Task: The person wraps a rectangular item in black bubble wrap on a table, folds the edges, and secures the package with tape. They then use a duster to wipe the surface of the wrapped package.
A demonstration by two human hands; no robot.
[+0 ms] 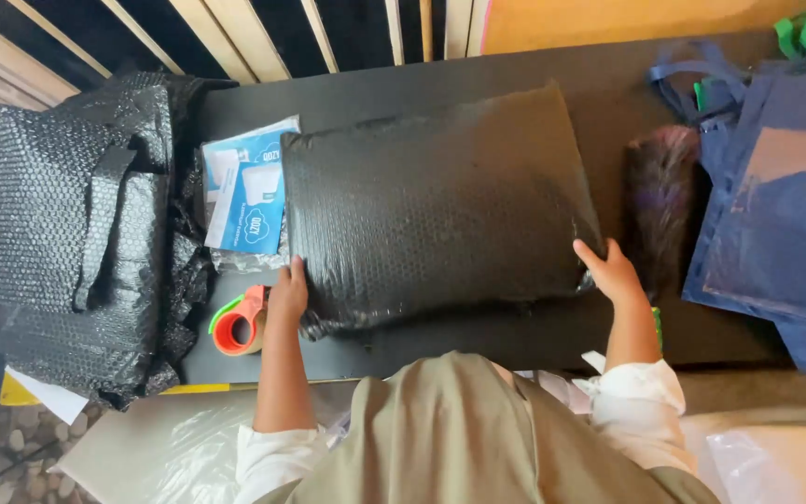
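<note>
Head view: both hands are clasping the black bubble-wrapped rectangular parcel [440, 210] lying crosswise on the black table [608, 89], left hand [288, 291] gripping its near-left corner, right hand [613, 271] its right end.

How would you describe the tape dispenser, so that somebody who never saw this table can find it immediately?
Start at the dark table and the big black bubble-wrapped parcel that both hands grip. Just outside the left hand, near the table's front edge, lies the tape dispenser. It is the only orange thing there, round, with a green tab.
</note>
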